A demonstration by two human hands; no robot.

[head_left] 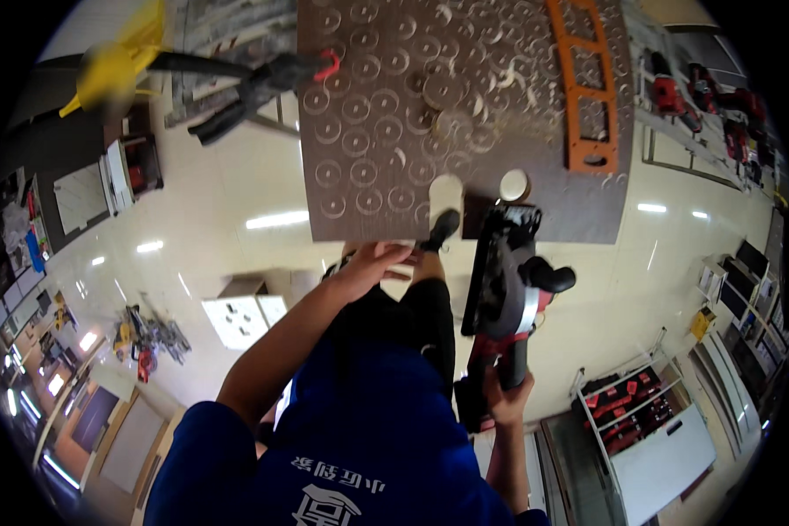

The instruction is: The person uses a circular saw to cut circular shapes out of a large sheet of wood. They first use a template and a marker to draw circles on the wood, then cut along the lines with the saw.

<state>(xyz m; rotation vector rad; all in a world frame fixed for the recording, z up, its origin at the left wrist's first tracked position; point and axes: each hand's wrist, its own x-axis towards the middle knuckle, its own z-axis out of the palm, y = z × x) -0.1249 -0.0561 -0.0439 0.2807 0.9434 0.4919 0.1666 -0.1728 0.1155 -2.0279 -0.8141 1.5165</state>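
Note:
A brown board covered with several round cut marks lies ahead of me, with two pale discs near its near edge. My right hand grips the rear handle of a red and black power saw, whose front end meets the board's near edge. My left hand reaches forward just below that edge, beside my black-trousered knee and black shoe, fingers stretched out and holding nothing. An orange ladder-shaped guide lies on the board's right side.
A yellow tool and a black stand with a red hook sit at the upper left. Red power tools lie at the right. A white shelf with red cases stands lower right. A white holed block and loose tools are on the floor.

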